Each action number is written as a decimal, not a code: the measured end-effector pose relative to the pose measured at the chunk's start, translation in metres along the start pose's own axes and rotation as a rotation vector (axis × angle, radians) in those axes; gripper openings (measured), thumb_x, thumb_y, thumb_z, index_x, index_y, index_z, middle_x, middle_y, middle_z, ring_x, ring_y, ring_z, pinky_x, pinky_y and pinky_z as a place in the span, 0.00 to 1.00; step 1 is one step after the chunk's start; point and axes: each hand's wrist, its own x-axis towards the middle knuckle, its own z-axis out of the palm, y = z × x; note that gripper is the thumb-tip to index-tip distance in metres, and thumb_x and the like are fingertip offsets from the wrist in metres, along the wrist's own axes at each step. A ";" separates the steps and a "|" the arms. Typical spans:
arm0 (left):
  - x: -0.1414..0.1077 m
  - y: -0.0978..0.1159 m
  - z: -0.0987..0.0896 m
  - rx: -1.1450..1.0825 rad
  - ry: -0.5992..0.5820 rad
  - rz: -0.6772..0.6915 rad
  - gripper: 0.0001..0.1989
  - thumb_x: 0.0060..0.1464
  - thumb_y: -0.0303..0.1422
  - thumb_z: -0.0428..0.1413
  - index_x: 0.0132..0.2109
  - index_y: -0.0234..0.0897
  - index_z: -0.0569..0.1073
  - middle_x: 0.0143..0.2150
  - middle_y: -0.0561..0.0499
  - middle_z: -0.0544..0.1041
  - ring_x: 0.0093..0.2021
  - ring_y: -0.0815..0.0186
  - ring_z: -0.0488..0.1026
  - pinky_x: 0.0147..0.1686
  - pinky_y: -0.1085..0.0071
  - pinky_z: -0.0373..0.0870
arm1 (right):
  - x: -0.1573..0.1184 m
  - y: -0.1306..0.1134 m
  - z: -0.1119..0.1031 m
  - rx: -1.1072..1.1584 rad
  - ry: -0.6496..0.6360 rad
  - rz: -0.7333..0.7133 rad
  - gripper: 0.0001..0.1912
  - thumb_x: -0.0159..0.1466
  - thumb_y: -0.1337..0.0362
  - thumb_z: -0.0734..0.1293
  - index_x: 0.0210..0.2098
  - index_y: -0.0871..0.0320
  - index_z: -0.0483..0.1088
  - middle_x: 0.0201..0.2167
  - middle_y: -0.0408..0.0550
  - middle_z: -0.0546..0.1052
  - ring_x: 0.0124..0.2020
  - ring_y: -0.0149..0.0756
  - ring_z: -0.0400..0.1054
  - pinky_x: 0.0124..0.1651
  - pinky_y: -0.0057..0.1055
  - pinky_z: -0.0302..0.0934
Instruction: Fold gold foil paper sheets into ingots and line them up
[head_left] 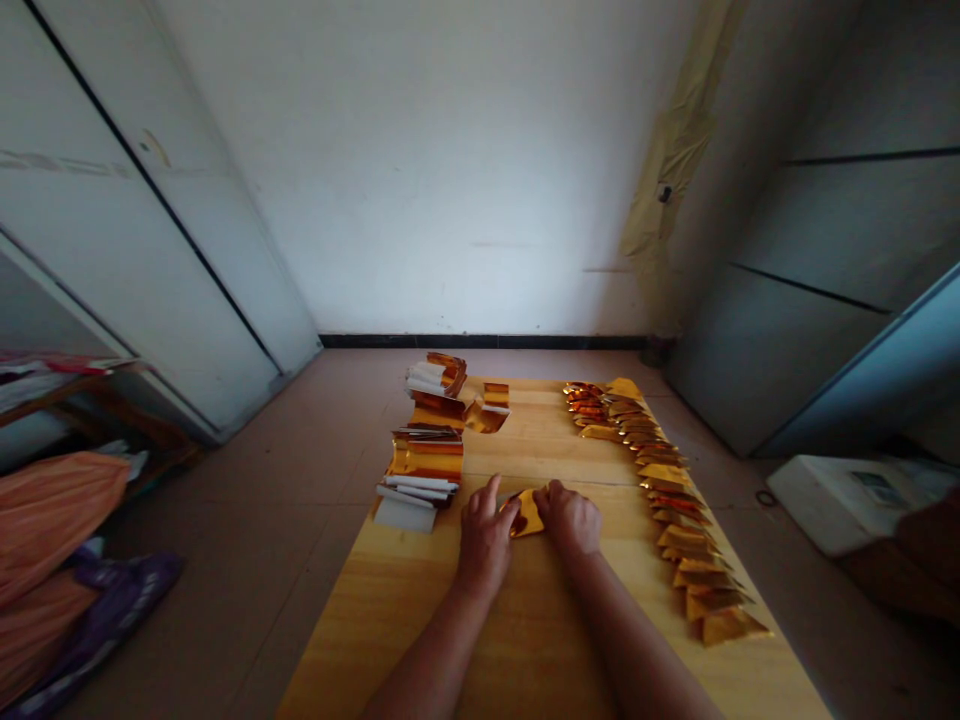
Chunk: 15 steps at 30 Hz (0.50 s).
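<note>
At the middle of the wooden table [420,620], a small piece of gold foil paper [531,513] is partly curled between my two hands. My left hand [484,530] has its thumb on the paper's left edge, with the index finger raised. My right hand [571,515] closes its fingers on the paper's right side; the fingertips are partly hidden. Left of my hands lie stacks of flat gold foil sheets [429,458], some showing white backs. Along the right edge runs a long overlapping row of folded gold foil pieces [686,540].
A few loose gold sheets [489,415] lie near the far edge. A white wall [450,200] rises beyond the table. Orange cloth [60,520] and a purple bag [127,610] are at left on the floor side; a white box [832,500] stands at right.
</note>
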 end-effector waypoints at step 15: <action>0.000 0.006 -0.016 0.052 -0.110 0.086 0.10 0.57 0.27 0.51 0.40 0.45 0.75 0.62 0.52 0.65 0.61 0.52 0.59 0.56 0.46 0.55 | -0.001 0.008 0.009 0.040 0.184 -0.265 0.07 0.65 0.65 0.59 0.34 0.56 0.67 0.34 0.45 0.73 0.34 0.30 0.68 0.28 0.25 0.48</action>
